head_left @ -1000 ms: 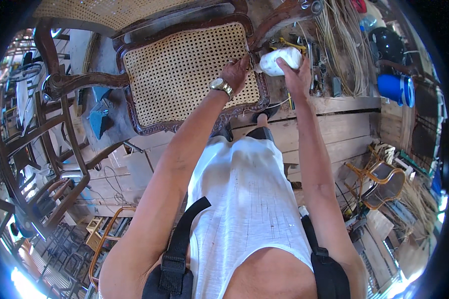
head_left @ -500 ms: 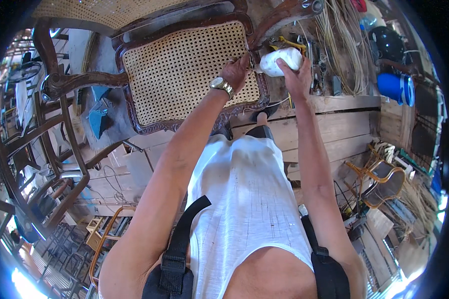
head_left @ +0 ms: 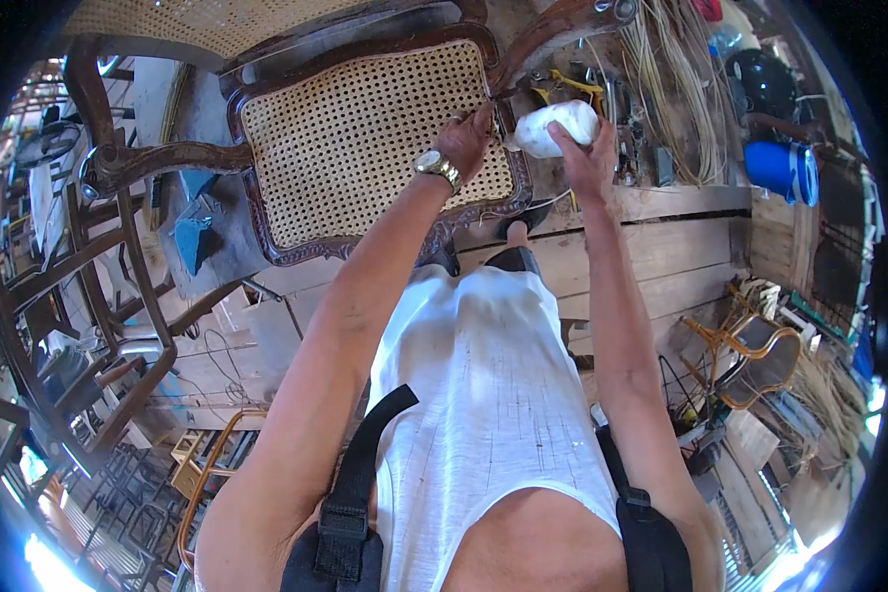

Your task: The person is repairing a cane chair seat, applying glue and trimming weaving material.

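A carved dark wooden armchair holds a woven cane seat in front of me. My left hand, wearing a metal watch, rests at the right side of the seat. Its fingers are drawn together against the rim; whatever they pinch is too small to make out. My right hand is closed round a white squeeze bottle, tipped on its side. The bottle's narrow end points left at the seat's right edge, close to my left fingers. A thin pale strand curves out by the seat's front right corner.
Yellow-handled pliers and other small tools lie beyond the bottle, beside a bundle of cane strands. A blue container stands at the right. Blue pieces lie left of the seat. Chair frames crowd the left side.
The white bottle and my right hand have shifted slightly, the bottle a touch lower. My left hand stays in the same place at the seat's rim.
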